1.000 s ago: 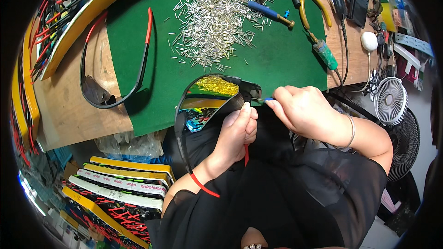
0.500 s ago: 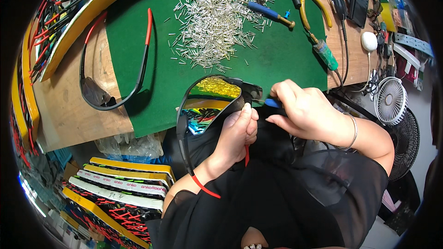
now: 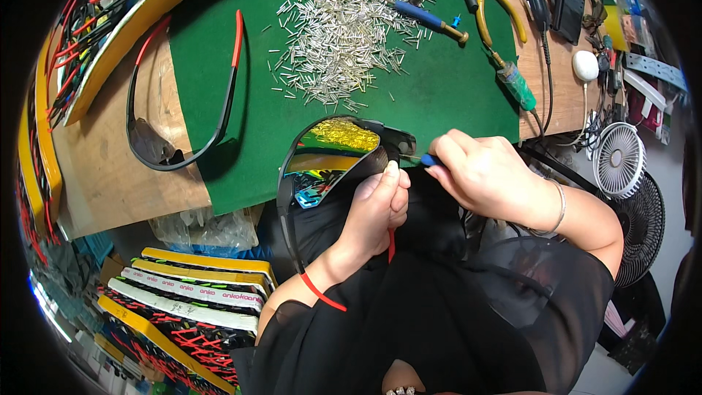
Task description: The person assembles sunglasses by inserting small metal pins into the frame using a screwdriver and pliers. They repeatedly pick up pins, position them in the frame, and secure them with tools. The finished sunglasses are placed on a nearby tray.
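Observation:
My left hand (image 3: 376,205) grips a pair of black sunglasses (image 3: 291,208) near one hinge, over my lap at the green mat's front edge. Their mirrored lenses reflect yellow and green, and the temples end in red tips. My right hand (image 3: 482,179) is closed round a small screwdriver with a blue handle (image 3: 430,160). Its thin shaft points left at the hinge area of the frame; whether the tip touches a screw is too small to tell. A second pair of sunglasses (image 3: 179,162) rests at the left, temples pointing away, partly on the mat.
A pile of small silver pins (image 3: 340,36) lies on the green mat (image 3: 439,88). Beyond it are a blue-handled tool (image 3: 420,14), yellow-handled cutters (image 3: 482,14) and a green-handled tool (image 3: 518,88). Trays of glasses parts (image 3: 183,336) stand at lower left, fans (image 3: 619,159) at right.
My right hand has turned slightly around the screwdriver, its fingers and thumb closer together. The sunglasses in my left hand have tilted a little.

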The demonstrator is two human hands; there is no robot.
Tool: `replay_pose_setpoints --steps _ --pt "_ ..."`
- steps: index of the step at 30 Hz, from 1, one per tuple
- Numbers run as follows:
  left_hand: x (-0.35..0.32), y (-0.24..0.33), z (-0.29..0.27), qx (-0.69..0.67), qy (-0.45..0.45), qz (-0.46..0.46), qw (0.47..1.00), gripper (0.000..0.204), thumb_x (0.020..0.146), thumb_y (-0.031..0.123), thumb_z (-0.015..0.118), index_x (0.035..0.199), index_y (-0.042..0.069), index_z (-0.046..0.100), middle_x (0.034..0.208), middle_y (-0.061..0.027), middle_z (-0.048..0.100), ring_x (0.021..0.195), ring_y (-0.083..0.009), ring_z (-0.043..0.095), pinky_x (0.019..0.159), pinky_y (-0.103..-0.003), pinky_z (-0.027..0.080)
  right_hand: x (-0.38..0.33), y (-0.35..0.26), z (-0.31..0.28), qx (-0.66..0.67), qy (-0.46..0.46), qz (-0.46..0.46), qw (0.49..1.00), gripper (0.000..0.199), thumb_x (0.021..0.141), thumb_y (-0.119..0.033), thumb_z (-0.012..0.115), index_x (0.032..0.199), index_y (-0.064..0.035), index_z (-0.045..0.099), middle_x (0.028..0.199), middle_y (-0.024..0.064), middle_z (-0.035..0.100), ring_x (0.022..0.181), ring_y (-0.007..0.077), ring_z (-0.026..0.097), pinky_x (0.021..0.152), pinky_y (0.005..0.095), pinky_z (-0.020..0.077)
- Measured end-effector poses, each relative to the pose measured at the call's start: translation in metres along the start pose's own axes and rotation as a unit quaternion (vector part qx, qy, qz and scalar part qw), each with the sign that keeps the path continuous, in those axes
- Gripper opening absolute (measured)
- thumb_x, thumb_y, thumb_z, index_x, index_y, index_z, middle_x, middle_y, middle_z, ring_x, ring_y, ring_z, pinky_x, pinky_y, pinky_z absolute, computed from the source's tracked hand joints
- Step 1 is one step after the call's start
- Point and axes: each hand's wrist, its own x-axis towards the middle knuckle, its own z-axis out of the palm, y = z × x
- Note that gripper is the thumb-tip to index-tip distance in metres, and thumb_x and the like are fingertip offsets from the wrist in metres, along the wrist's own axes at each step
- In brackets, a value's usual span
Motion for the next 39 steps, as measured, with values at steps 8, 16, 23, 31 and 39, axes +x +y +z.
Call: replay_pose_setpoints --steps 8,16,23,31,39 --pt "-0.025 0.023 0.009 -0.048 -0.049 -0.070 0.995 0.027 0.094 0.031 0.036 0.081 0.010 0.046 0.054 0.0050 0.036 0.042 -0.0025 0.025 0.038 -0.016 0.020 -0.010 0.019 -0.023 0.078 0.116 0.023 0.990 0.019 0.078 -0.011 0.058 0.092 -0.0037 0.048 0.076 0.0128 0.056 0.069 0.0297 0.058 0.060 0.0356 0.0464" --pt "-0.040 0.023 0.020 0.011 -0.039 0.037 0.998 0.024 0.094 0.025 0.038 0.091 0.004 0.049 0.059 -0.0002 0.046 0.041 -0.0024 0.025 0.038 -0.016 0.022 0.074 0.046 0.010 -0.101 0.379 0.015 0.920 0.031 0.073 -0.009 0.060 0.102 -0.0029 0.051 0.085 0.0118 0.052 0.079 0.0274 0.051 0.067 0.0345 0.0433" --pt "-0.027 0.012 0.020 0.063 -0.042 0.087 0.993 0.025 0.094 0.027 0.038 0.090 0.004 0.048 0.061 -0.0010 0.048 0.041 -0.0020 0.027 0.037 -0.016 0.022 0.027 -0.013 -0.010 0.167 0.279 -0.087 0.942 0.040 0.074 -0.016 0.065 0.109 -0.0031 0.051 0.088 0.0117 0.055 0.060 0.0205 0.055 0.053 0.0290 0.0457" --pt "-0.032 0.026 0.041 0.193 -0.048 0.151 0.968 0.033 0.094 0.028 0.036 0.117 0.003 0.037 0.092 -0.0065 0.056 0.067 -0.0064 0.056 0.058 -0.019 0.050 0.027 -0.004 -0.002 0.257 0.279 -0.094 0.920 0.013 0.075 -0.007 0.061 0.086 -0.0020 0.059 0.070 0.0105 0.056 0.062 0.0229 0.058 0.053 0.0298 0.0455" --pt "-0.034 0.039 0.013 0.163 0.051 0.327 0.930 0.024 0.089 0.023 0.051 0.099 0.002 0.047 0.082 -0.0107 0.057 0.058 -0.0114 0.058 0.052 -0.022 0.050 0.032 0.033 -0.063 0.055 0.233 -0.095 0.966 0.036 0.077 -0.025 0.062 0.100 0.0012 0.053 0.099 0.0161 0.054 0.093 0.0313 0.052 0.083 0.0378 0.0412"
